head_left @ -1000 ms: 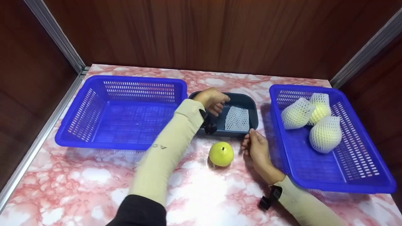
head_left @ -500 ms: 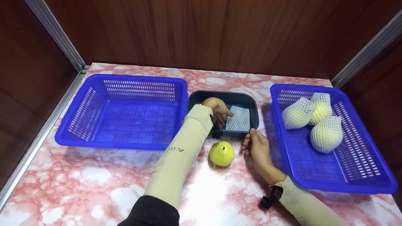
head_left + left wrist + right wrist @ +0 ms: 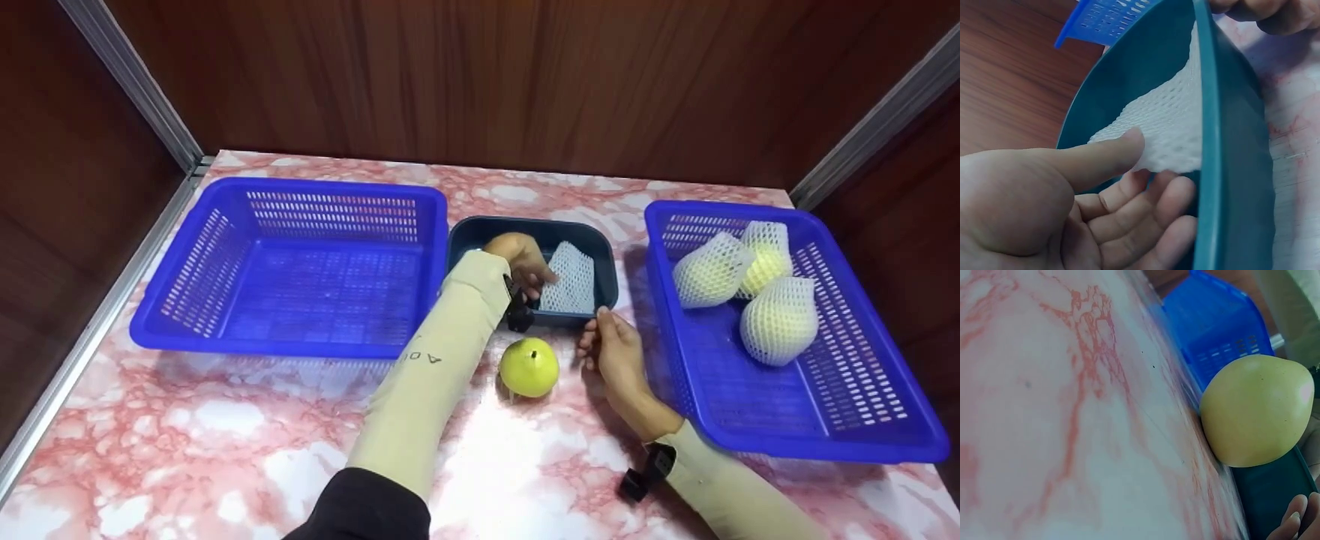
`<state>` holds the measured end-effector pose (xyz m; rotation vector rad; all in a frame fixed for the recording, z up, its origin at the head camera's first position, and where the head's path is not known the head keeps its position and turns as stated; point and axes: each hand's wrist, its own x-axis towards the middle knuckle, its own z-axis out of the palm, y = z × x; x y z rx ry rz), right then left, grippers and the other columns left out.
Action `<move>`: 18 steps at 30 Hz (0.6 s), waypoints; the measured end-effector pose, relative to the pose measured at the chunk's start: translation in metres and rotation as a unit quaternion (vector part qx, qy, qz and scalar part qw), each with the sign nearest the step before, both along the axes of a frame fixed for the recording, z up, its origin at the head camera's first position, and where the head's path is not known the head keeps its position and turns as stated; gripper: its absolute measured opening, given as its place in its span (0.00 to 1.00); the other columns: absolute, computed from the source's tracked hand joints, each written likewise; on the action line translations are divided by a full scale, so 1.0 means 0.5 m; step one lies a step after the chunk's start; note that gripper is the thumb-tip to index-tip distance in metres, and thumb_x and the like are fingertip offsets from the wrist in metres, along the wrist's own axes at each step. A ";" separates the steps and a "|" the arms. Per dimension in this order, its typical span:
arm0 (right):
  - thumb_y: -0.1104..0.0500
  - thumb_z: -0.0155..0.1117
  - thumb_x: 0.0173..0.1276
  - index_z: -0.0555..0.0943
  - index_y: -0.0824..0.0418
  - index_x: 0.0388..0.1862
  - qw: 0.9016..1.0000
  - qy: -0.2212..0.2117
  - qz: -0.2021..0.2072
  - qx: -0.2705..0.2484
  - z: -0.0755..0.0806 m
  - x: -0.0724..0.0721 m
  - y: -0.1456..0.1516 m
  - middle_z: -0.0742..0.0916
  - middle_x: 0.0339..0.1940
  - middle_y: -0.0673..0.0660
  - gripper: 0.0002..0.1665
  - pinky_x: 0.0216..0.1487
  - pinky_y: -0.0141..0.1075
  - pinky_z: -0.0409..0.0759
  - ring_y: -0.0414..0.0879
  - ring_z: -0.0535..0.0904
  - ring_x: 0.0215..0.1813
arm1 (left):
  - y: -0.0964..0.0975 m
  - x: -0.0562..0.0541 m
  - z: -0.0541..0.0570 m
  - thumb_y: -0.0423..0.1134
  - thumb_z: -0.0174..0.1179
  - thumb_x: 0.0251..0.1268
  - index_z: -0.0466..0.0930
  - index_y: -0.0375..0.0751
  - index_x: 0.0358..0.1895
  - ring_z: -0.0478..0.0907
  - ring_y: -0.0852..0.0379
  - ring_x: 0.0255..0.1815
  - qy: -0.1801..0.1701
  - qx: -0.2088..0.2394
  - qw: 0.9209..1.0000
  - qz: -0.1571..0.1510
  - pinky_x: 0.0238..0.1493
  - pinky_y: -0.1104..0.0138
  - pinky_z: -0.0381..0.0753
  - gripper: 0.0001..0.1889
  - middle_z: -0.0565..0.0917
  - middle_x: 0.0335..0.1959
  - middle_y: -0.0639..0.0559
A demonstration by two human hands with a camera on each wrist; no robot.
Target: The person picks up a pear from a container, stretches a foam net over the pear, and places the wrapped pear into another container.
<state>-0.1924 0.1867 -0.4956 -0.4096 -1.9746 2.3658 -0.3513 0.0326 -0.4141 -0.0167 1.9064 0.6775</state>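
My left hand reaches into a dark teal plastic bin and pinches the edge of a white foam net sleeve. In the left wrist view the thumb lies on top of the foam net sleeve, with the fingers curled beneath it. At the bin's near right corner my right hand holds the rim, thumb tip on the edge and fingers bent below. A bare yellow-green pear, stem up, stands on the table between the forearms; the right wrist view shows the pear close up.
A blue perforated basket with nothing in it stands left of the bin. Right of it, another blue basket holds three net-wrapped fruits. The pink marbled table is bounded by dark wood-grain panels.
My left hand has moved down and right inside the bin to the foam net sleeve, whose far end has since risen and shifted. The right hand and pear have stayed put.
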 end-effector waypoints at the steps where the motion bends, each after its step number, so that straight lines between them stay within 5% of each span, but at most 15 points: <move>1: 0.51 0.44 0.86 0.74 0.60 0.31 1.000 0.001 -0.001 -0.002 0.000 0.000 -0.001 0.79 0.17 0.49 0.22 0.14 0.26 0.68 0.40 0.75 0.18 | -0.006 0.003 0.007 0.51 0.49 0.81 0.70 0.40 0.30 0.78 0.57 0.33 0.008 0.009 1.000 0.005 0.39 0.67 0.79 0.20 0.81 0.21 0.54; 4: 0.51 0.44 0.85 0.74 0.60 0.31 1.000 0.002 -0.004 -0.004 0.000 0.000 -0.002 0.79 0.17 0.49 0.22 0.14 0.26 0.68 0.39 0.75 0.17 | -0.025 0.025 0.036 0.45 0.52 0.80 0.69 0.40 0.26 0.79 0.57 0.30 0.050 0.041 0.998 0.025 0.27 0.70 0.78 0.20 0.81 0.24 0.52; 10: 0.51 0.44 0.85 0.74 0.60 0.31 1.000 -0.001 -0.001 -0.003 0.000 0.000 -0.002 0.79 0.17 0.49 0.22 0.14 0.26 0.69 0.39 0.75 0.18 | -0.046 0.035 0.039 0.37 0.53 0.73 0.71 0.38 0.28 0.79 0.57 0.27 0.121 0.087 0.987 0.065 0.28 0.73 0.82 0.12 0.78 0.27 0.49; 18: 0.51 0.44 0.85 0.74 0.60 0.31 1.000 -0.007 -0.001 -0.010 0.002 -0.001 -0.002 0.79 0.17 0.49 0.22 0.14 0.26 0.69 0.39 0.75 0.18 | -0.060 0.043 0.052 0.35 0.53 0.69 0.69 0.42 0.26 0.77 0.58 0.28 0.140 0.132 0.976 0.103 0.32 0.71 0.84 0.11 0.73 0.25 0.52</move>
